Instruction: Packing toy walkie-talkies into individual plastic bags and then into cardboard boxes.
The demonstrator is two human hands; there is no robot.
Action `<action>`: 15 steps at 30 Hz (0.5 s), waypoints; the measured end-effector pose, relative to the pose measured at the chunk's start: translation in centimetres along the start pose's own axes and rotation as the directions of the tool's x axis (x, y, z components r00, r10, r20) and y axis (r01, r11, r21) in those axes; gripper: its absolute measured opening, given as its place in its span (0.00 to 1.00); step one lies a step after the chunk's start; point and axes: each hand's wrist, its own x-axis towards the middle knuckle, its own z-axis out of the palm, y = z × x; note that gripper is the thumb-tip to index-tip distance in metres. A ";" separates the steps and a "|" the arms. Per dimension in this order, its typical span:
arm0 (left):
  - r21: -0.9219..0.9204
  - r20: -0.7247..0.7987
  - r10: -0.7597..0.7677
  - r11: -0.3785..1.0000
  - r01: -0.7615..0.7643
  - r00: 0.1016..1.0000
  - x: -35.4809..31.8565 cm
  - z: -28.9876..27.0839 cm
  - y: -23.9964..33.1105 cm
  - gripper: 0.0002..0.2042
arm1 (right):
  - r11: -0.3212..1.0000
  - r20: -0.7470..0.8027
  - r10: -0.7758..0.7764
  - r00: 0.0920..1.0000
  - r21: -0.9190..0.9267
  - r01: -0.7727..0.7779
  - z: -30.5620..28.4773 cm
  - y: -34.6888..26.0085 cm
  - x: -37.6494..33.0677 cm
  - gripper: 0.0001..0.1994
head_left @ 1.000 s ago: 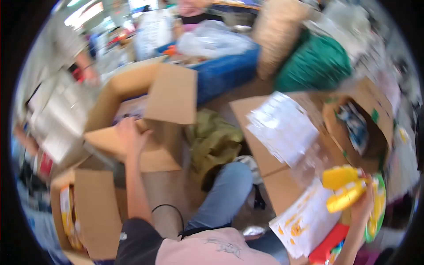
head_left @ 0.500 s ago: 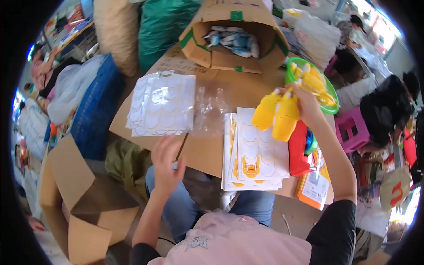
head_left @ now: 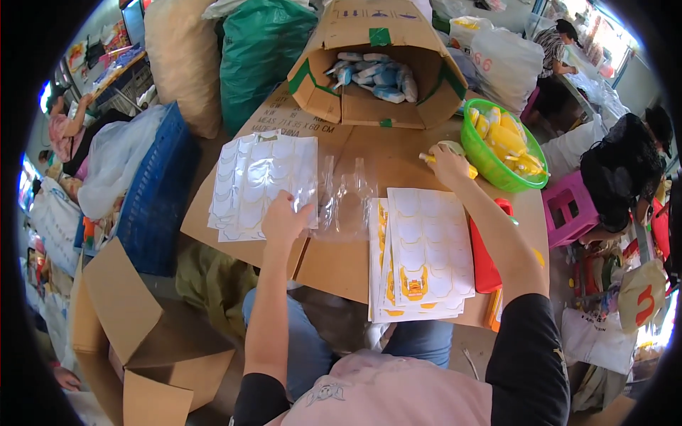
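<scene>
My right hand [head_left: 453, 169] is closed around yellow plastic pieces [head_left: 428, 157] with pale tips, low over the cardboard tabletop [head_left: 330, 259]. Just right of it stands a green basket [head_left: 490, 170] heaped with similar yellow pieces [head_left: 506, 138]. My left hand [head_left: 285, 219] has its thumb and fingers apart, over the lower right edge of a stack of white sticker sheets [head_left: 245, 167] in clear film. Beside that hand lie clear plastic bags [head_left: 348, 202]; whether the thumb touches them I cannot tell. A second stack of sheets [head_left: 430, 238], printed with yellow designs, lies in front of my right forearm.
At the table's far side, an open carton [head_left: 312, 96] on its side holds blue-and-white wrapped pieces [head_left: 380, 77]. A red object [head_left: 485, 255] sits by the right sheets. On the left are an open box [head_left: 128, 305] and blue crate [head_left: 160, 192]; a pink stool [head_left: 572, 206] is right.
My right hand has brought the yellow pieces down to the tabletop, left of the basket. My left hand has reached forward to the left sheets' edge. The view has shifted slightly.
</scene>
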 end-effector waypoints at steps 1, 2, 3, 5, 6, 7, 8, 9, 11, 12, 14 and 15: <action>0.002 0.011 -0.011 1.000 0.011 1.000 0.5 -0.2 -0.5 0.21 | 0.999 0.063 0.007 0.998 0.046 -0.010 -0.8 -1.0 -0.6 0.22; 0.056 0.058 -0.035 0.998 0.032 0.998 1.0 -0.2 -0.7 0.19 | 0.999 0.075 0.015 0.997 0.036 -0.018 -2.0 -1.5 -1.1 0.22; 0.118 0.099 -0.069 0.991 0.057 0.993 1.2 -0.3 -1.1 0.18 | 0.982 0.051 -0.084 0.995 0.173 0.074 -2.9 -2.2 -1.4 0.23; 0.117 0.060 -0.037 0.993 0.030 0.998 1.0 -0.2 -1.9 0.17 | 0.902 -0.016 -0.216 0.976 0.380 0.206 -5.4 -3.1 -3.3 0.26; 0.121 -0.001 0.000 0.993 0.000 1.000 0.9 -0.2 -1.8 0.16 | 0.854 -0.057 -0.257 0.965 0.454 0.255 -6.9 -3.5 -4.5 0.26; 0.112 0.020 0.003 0.994 -0.005 1.000 0.8 -0.4 -0.9 0.16 | 0.816 -0.061 -0.287 0.956 0.507 0.277 -8.2 -3.8 -6.0 0.25; 0.185 -0.022 0.029 0.982 -0.024 0.999 0.7 -0.9 0.1 0.15 | 0.811 -0.075 -0.299 0.951 0.505 0.295 -8.1 -4.2 -7.5 0.23; 0.259 -0.063 0.060 0.965 -0.042 0.996 0.6 -0.8 0.8 0.13 | 0.804 -0.091 -0.311 0.946 0.505 0.313 -7.9 -4.8 -9.2 0.22; 0.277 -0.232 0.165 0.956 -0.098 0.959 0.7 -0.9 0.1 0.12 | 0.765 0.007 -0.328 0.945 0.589 0.261 -8.9 -8.5 -13.0 0.21; 0.300 -0.411 0.255 0.944 -0.135 0.875 0.9 -1.0 -0.1 0.11 | 0.759 0.051 -0.320 0.946 0.612 0.223 -8.6 -9.6 -14.6 0.20; 0.248 -0.410 0.235 0.959 -0.140 0.881 0.9 -1.3 0.5 0.11 | 0.731 0.045 -0.283 0.958 0.656 0.185 -8.5 -10.5 -17.5 0.18; 0.203 -0.414 0.207 0.970 -0.131 0.886 0.9 -1.4 0.6 0.10 | 0.729 0.047 -0.276 0.960 0.662 0.178 -8.6 -9.9 -17.8 0.18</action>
